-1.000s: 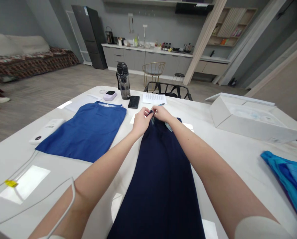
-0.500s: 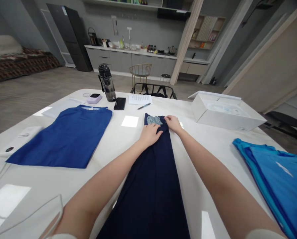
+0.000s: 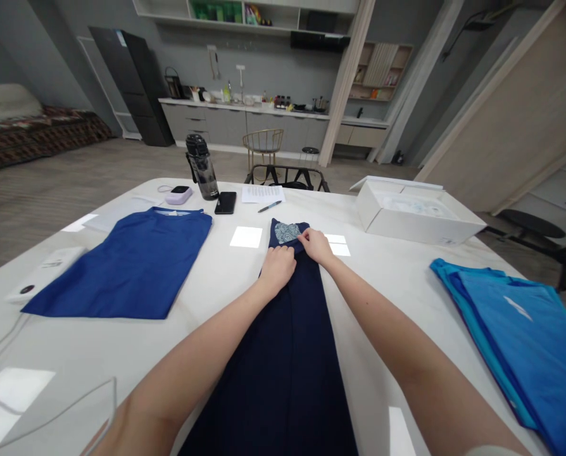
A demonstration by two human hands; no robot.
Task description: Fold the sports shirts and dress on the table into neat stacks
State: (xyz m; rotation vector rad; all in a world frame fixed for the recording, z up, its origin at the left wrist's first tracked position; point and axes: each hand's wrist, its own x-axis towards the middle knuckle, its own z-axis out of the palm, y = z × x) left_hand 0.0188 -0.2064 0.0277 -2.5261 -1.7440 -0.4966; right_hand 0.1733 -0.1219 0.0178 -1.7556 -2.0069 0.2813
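Long dark navy trousers [image 3: 290, 354] lie lengthwise down the middle of the table, running toward me. At their far end a grey-blue patterned patch [image 3: 287, 232] shows on the fabric. My left hand [image 3: 278, 269] is closed on the cloth just below this patch, fingers curled over it. To its right, my right hand [image 3: 315, 246] pinches the right edge of the same end. The fingertips of both hands are partly hidden. A folded blue shirt [image 3: 135, 263] lies to the left of the trousers.
Bright blue folded clothes [image 3: 511, 316] lie at the right, with an open white box [image 3: 416, 212] behind them. A black phone [image 3: 225, 202], a water bottle [image 3: 203, 168], a pen [image 3: 270, 206] and paper [image 3: 263, 194] stand at the back. A white cable [image 3: 64, 408] trails at left.
My left hand has gone from lying flatter to fingers curled on the cloth, a little nearer me. My right hand has shifted inward along the trousers' end. The view has tilted slightly up.
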